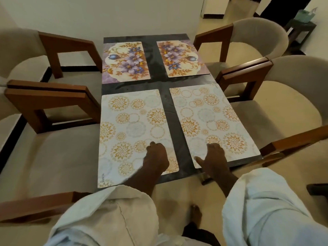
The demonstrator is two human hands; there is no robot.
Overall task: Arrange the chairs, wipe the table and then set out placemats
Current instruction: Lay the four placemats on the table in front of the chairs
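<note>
Several placemats lie on a dark table (164,82). At the far end are two purple floral mats, one on the left (125,61) and one on the right (181,58). Nearer me lie two white mats with gold circles, a left one (131,125) and a right one (213,118). My left hand (156,155) rests flat on the near part of the left white mat. My right hand (213,157) presses on the near corner of the right white mat, thumb spread out. The left white mat overhangs the table's near edge.
Beige upholstered chairs with brown wooden arms flank the table: two on the left (53,107) (58,50) and two on the right (276,103) (248,38). A small dark side table (301,29) stands at the back right. My bare foot (196,213) is on the beige floor.
</note>
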